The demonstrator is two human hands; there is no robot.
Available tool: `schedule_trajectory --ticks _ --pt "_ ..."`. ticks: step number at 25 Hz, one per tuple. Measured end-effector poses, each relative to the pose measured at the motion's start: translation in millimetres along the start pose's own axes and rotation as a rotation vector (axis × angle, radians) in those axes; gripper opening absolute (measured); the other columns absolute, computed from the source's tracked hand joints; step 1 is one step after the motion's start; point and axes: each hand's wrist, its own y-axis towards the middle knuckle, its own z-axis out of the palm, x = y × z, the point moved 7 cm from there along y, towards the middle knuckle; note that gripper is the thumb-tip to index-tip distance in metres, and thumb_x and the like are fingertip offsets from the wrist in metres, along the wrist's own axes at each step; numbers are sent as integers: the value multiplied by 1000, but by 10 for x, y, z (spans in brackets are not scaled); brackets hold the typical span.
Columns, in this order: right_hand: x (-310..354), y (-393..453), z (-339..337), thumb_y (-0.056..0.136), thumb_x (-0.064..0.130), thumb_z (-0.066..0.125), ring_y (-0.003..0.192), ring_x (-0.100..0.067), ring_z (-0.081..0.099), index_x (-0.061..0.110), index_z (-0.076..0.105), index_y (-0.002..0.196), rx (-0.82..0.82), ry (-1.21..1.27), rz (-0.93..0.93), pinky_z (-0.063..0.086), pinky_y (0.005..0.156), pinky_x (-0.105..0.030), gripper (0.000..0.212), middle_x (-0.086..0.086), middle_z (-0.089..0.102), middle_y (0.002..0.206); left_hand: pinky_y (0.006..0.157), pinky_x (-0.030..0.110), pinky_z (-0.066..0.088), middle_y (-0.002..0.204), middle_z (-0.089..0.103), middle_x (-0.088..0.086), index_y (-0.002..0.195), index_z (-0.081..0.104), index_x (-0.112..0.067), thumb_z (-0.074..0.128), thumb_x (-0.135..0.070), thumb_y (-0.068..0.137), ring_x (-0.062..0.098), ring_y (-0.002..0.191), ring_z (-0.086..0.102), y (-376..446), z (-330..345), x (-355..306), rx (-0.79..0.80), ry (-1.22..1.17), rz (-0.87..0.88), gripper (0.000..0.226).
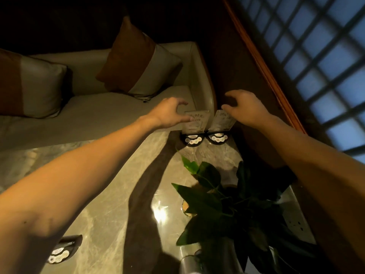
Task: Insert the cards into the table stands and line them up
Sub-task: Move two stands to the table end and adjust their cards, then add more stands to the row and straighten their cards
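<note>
Green leafy potted plant [221, 196] nearest; beyond, left hand [169, 111] pinches left clear acrylic card stand [195, 123], right hand [243, 109] open-fingered atop its right-side twin [222, 122].

Both arms outstretched, left grip [169, 112] curled, right grip [244, 109] half-open, fingers spread

Centre frame: two clear table stands side by side at the bench [110, 175] far edge, left stand [194, 124] and right stand [220, 125], cards upright in both. Left hand [167, 112] touches left stand's side, right hand [244, 109] at right stand's top, fingers curled. Third black stand base [63, 249] lower left. Plant [227, 196] lower centre.
</note>
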Motion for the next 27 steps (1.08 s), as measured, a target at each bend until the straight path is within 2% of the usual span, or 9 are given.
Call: schedule_trajectory --ticks 2,5,9,11,15,20,23,27 --pt "359 -79 -115 97 41 60 124 -28 58 17 52 141 -11 6 -33 48 94 -36 51 -10 58 140 110 39 43 147 55 6 142 54 -16 72 -57 83 23 134 51 -287 -295 -20 -29 16 18 74" --pt "1024 -240 -191 94 55 56 130 -25 55 22 48 145 -40 15 -105 49 103 -44 62 -6 55 146 110 39 45 143 59 7 140 55 -13 71 -56 84 21 131 56 -871 -780 90 -125 -22 22 73" --pt "1996 -511 -14 94 52 60 137 -26 49 18 48 147 -85 42 -192 42 107 -40 64 -7 52 150 100 22 44 137 63 3 136 59 -15 72 -54 84 16 126 59 -1782 -1234 431 -251 -27 -10 66" --pt "2464 -676 240 91 56 60 135 -26 51 18 49 146 -69 51 -221 43 106 -39 67 -6 55 148 101 24 44 136 64 3 135 60 -17 73 -53 84 15 125 59 -2270 -1339 702 -287 -32 -56 64" --pt "3255 -1123 946 90 56 62 131 -23 55 21 49 146 75 110 -282 45 102 -38 67 -3 57 146 104 37 50 131 67 5 132 63 -18 75 -50 82 18 120 62 -3213 -1282 1429 -285 -69 -186 60" --pt "3897 -1729 1839 90 48 67 122 -20 61 20 51 145 228 225 -301 46 94 -31 64 -5 59 143 98 30 51 129 68 4 131 64 -18 76 -48 83 17 115 65 -4099 -978 2204 -274 -101 -295 58" --pt "4114 -1987 2283 90 47 69 118 -20 63 19 52 145 301 248 -297 47 92 -30 64 -7 60 141 100 33 51 127 69 5 132 64 -18 76 -45 83 17 114 65 -4405 -776 2530 -297 -155 -348 57" --pt "4251 -2254 2698 88 48 71 110 -17 65 21 54 143 365 306 -269 52 92 -33 64 -4 62 134 96 30 51 126 69 5 132 65 -15 76 -43 83 17 113 65 -4674 -454 2859 -307 -260 -420 57"
